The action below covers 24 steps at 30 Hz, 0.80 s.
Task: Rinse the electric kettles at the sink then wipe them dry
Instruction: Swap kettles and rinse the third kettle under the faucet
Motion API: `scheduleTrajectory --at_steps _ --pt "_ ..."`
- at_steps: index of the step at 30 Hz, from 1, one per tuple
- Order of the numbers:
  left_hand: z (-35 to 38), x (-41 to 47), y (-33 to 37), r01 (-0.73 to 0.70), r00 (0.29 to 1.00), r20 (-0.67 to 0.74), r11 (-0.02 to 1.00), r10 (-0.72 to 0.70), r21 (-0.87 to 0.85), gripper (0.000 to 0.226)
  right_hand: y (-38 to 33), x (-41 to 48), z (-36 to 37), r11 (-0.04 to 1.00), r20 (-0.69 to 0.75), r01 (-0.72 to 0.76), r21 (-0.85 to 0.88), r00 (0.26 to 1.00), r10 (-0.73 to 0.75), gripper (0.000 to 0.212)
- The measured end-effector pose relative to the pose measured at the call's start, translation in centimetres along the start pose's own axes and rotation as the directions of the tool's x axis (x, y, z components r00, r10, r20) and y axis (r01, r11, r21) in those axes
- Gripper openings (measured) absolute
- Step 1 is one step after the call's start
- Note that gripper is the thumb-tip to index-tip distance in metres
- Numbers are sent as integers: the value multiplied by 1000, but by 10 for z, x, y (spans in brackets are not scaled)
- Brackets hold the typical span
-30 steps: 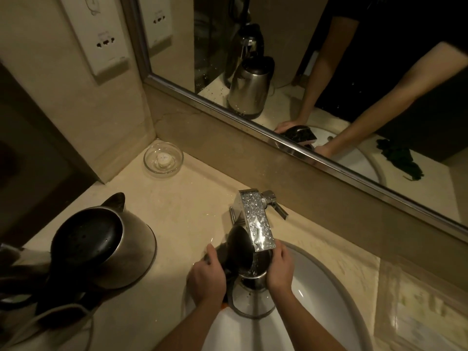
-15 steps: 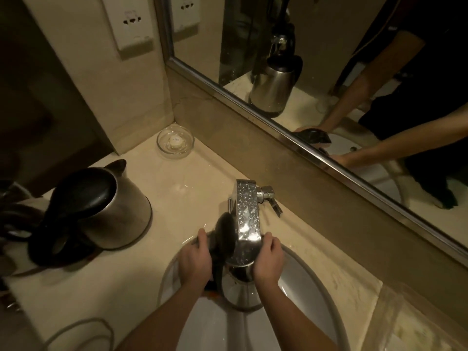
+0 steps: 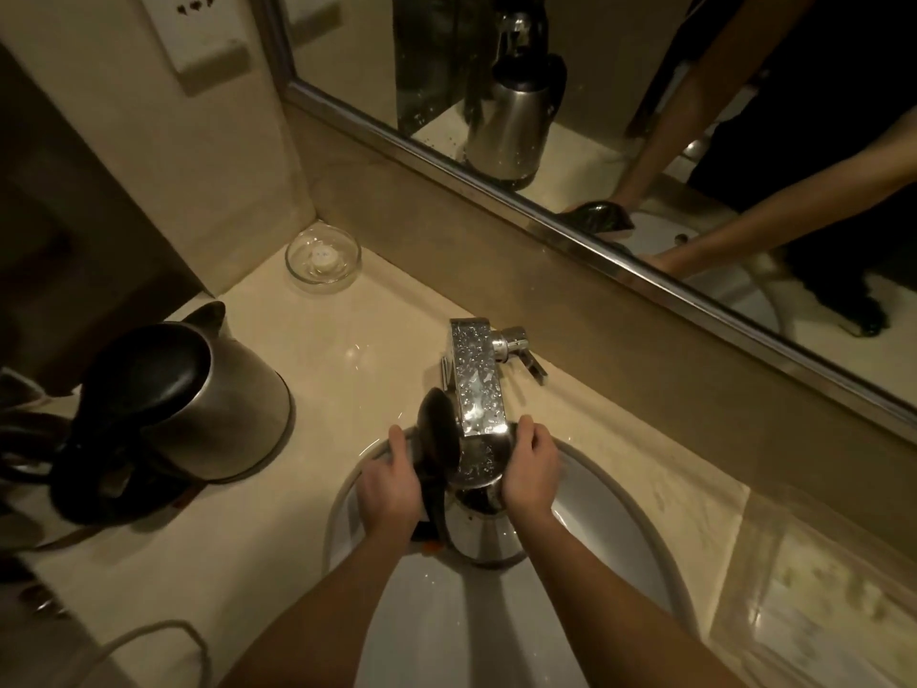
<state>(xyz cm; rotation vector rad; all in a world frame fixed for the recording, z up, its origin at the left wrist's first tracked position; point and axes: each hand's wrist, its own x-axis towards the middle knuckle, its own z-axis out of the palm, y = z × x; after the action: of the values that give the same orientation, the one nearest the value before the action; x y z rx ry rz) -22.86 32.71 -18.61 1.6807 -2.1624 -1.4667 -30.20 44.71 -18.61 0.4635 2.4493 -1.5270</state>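
A steel electric kettle (image 3: 484,531) stands in the white sink (image 3: 615,528) right under the chrome tap (image 3: 476,384), its black lid (image 3: 436,439) swung open to the left. My left hand (image 3: 389,481) grips the kettle's black handle side. My right hand (image 3: 531,466) curls round the kettle's rim on the right. A second steel kettle (image 3: 198,394) with a shut black lid stands on the counter at the left, spout toward the wall.
A glass dish (image 3: 322,260) with a small white thing in it sits in the counter corner. A mirror (image 3: 645,116) runs along the back wall. A pale cord (image 3: 163,633) lies at the counter's front left. Dark cables and a base lie at far left.
The view has shifted slightly, so everything sits lower and to the right in frame. Both hands stay on the kettle under the tap; the kettle has hardly moved.
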Motion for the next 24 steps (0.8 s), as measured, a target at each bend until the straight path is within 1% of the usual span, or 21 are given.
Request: scheduleTrajectory --at_steps 4,8,11,14,17,19,21,24 --pt "-7 -2 3 -19 999 26 1000 19 -8 66 -1 -6 0 999 -9 13 40 1000 -12 37" --pt "-16 1 6 -61 997 44 997 60 38 61 -4 -17 2 993 -7 7 116 1000 -6 34" --pt "-19 1 8 -41 998 41 998 40 45 64 -3 -19 5 994 -7 -10 105 1000 11 35" --pt "-19 3 11 -64 997 46 997 62 47 65 -1 -17 8 995 -15 -40 90 999 41 37" --pt "-17 5 11 -68 997 38 993 65 101 72 -2 -14 8 996 -27 -43 81 999 46 39" --pt "-17 5 10 -60 998 15 990 58 131 67 -1 -12 10 997 -23 -40 70 999 42 41" --pt "-18 3 9 -122 992 34 964 118 236 56 -1 -11 10 997 -39 -37 75 998 40 41" --pt "-18 6 7 -127 992 27 961 124 244 58 0 -11 10 996 -55 -34 85 998 38 41"
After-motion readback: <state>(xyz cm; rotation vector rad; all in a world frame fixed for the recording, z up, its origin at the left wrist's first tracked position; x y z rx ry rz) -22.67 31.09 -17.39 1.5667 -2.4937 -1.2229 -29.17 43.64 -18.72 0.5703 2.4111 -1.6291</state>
